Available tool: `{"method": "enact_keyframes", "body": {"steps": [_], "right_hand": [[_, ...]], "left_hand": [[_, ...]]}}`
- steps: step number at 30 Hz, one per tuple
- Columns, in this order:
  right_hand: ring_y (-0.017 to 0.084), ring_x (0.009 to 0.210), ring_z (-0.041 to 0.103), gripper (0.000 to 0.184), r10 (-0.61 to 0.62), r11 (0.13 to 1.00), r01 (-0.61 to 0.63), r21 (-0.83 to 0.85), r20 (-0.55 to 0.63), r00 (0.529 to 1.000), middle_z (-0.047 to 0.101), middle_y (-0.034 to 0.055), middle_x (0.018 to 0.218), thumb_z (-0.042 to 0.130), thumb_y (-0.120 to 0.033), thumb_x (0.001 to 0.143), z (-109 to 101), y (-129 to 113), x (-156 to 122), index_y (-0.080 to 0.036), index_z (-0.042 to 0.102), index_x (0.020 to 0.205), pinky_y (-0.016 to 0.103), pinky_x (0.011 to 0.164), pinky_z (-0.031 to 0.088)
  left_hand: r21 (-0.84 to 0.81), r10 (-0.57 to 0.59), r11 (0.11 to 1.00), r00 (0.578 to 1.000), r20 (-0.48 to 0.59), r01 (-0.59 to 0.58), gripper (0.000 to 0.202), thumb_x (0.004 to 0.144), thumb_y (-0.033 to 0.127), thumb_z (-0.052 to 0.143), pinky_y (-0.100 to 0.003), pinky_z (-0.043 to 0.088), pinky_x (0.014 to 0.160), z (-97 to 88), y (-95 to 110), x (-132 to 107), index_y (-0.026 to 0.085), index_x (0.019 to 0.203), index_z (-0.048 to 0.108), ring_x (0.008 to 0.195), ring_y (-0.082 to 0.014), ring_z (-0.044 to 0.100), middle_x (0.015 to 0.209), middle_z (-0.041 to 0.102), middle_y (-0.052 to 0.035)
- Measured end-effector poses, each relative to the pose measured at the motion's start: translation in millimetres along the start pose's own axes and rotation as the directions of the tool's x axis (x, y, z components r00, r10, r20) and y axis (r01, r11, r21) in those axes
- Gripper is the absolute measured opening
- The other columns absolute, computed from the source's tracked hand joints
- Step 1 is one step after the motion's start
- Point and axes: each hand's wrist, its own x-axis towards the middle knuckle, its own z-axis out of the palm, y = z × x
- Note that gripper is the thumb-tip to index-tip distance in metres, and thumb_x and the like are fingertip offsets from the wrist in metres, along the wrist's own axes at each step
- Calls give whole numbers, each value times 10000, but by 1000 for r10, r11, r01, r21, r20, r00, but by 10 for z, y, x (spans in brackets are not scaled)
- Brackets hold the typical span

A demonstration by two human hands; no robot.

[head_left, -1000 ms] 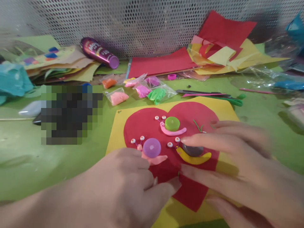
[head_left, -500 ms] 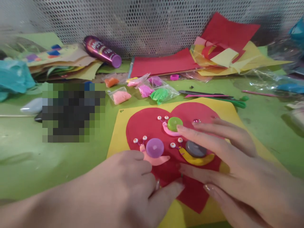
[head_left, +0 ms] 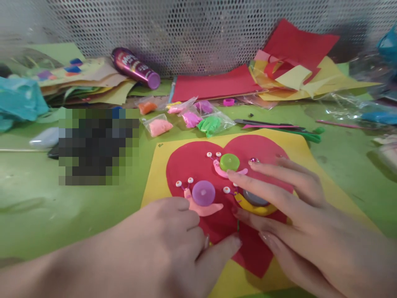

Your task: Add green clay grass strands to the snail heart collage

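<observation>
A red paper heart (head_left: 195, 159) lies on a yellow sheet (head_left: 155, 178) and carries three clay snails with round shells. The upper pink snail (head_left: 221, 170) has a green shell, the left pink snail (head_left: 206, 210) a purple one. A yellow snail (head_left: 252, 207) with a grey shell is partly covered by my right hand (head_left: 297, 211), whose fingers are spread, the index fingertip at the upper snail's body. My left hand (head_left: 173, 244) is curled low over the heart, thumb stretched out beside a thin green strip (head_left: 238, 225). Whatever its fingers hold is hidden.
Small bags of coloured clay, including a green one (head_left: 210, 125), lie behind the sheet, with scissors (head_left: 273, 123) to their right. A purple bottle (head_left: 136, 68) leans on stacked paper. Red paper (head_left: 214, 85) lies before a perforated metal panel (head_left: 198, 37).
My right hand has shifted slightly left, its index fingertip sliding down along the upper snail and uncovering its pink tail. More of the yellow snail is covered. My left hand stays nearly still.
</observation>
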Motion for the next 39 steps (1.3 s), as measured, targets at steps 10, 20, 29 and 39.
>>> {"method": "enact_keyframes", "body": {"steps": [10,20,29,39], "right_hand": [[228,1316,362,308,-17,998,20,-64,39,999,385,-110,1456,413,-213,926,-14,-57,-22,-274,694,1038,372,1148,233],[248,1332,342,243,-152,932,139,-336,-14,988,441,-78,1423,492,-326,871,118,17,-76,-356,694,1003,413,1174,24],[274,1179,517,171,-137,968,114,-222,-89,987,546,-63,1325,615,-319,831,44,0,-41,-374,709,964,451,974,475],[278,1108,549,173,215,964,-262,-47,-443,871,630,73,1108,565,-347,884,-121,258,-65,-303,698,986,447,913,490]], "left_hand": [[60,72,995,996,48,-75,261,880,166,479,-325,432,565,-57,-24,12,141,1123,569,604,-196,536,640,591,-3],[46,34,999,963,-269,-23,237,920,112,398,-282,337,460,-179,-150,130,168,997,615,485,-122,447,552,538,37],[191,-354,882,873,-334,431,338,924,286,514,-374,526,803,-214,-917,687,141,1229,495,889,-185,621,965,634,-57],[151,-478,855,867,-139,496,373,907,373,567,-451,510,890,56,-1262,1217,154,1205,521,1040,-232,579,1191,559,-97]]}}
